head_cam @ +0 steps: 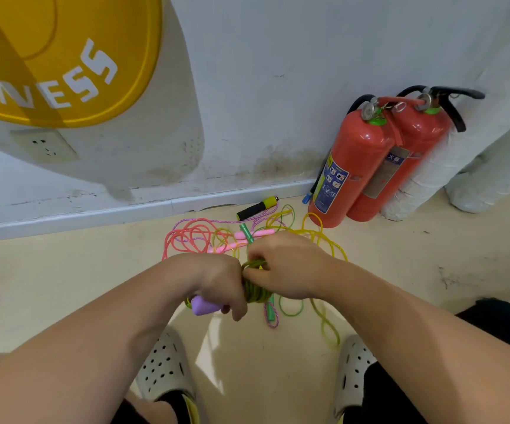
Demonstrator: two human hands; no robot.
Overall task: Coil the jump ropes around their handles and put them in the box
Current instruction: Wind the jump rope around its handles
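Glossy translucent plastic ropes (pixel 192 237); a smooth matt lilac plastic handle (pixel 205 305). Far right, glossy red metal extinguishers (pixel 357 166). Smooth, scuffed floor (pixel 400 255). Matt perforated clogs (pixel 165 365).

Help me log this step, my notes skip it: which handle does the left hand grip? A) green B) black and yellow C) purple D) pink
C: the left hand grips the purple handle, with the green rope coiled beside it and pinched by the right hand; the black and yellow handle lies apart on the floor.
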